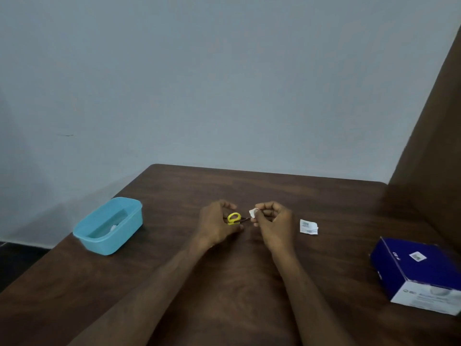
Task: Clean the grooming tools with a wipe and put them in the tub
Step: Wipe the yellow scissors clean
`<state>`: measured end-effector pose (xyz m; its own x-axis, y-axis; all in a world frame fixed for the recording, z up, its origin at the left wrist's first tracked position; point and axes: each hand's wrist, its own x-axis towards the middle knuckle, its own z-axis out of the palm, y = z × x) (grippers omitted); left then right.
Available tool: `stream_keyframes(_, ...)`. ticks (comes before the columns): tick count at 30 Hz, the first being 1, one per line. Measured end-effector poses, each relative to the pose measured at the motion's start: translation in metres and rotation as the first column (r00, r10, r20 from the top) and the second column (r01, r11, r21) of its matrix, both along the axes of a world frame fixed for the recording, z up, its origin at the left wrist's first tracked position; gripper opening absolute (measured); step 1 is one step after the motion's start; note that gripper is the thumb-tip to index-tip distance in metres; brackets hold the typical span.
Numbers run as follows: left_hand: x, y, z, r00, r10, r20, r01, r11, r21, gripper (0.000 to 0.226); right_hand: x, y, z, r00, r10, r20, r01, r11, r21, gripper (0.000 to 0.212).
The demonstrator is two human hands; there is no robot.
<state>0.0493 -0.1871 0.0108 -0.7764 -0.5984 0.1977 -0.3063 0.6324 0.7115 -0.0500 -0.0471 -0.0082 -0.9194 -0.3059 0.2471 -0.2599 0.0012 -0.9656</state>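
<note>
Wiping step: left hand [216, 224] grips yellow-handled scissors [234, 218] while right hand [273, 222] pinches a wipe [253, 213] on the blades; next, transfer to the blue tub [109, 227] at left.
</note>
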Motion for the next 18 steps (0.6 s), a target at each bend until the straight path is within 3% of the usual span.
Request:
stream_keyframes(6, -0.044, 0.003, -0.011, 0.986, -0.073, -0.15, 0.072, 0.997, -0.017, 0.012, -0.007, -0.001, -0.003, 0.991, -0.134, -0.014, 0.134, 0.991, -0.031, 0.018)
stream_keyframes(12, -0.049, -0.001, -0.022, 0.97, -0.074, -0.232, 0.079, 0.997, 0.01, 0.006, -0.006, -0.008, -0.006, 0.989, -0.147, 0.034, 0.149, 0.988, -0.049, 0.019)
stream_keyframes(18, -0.052, -0.003, -0.027, 0.961, -0.039, -0.273, 0.086, 0.982, 0.165, 0.014, -0.004, -0.006, -0.009, 0.992, -0.127, 0.021, 0.128, 0.992, -0.016, 0.019)
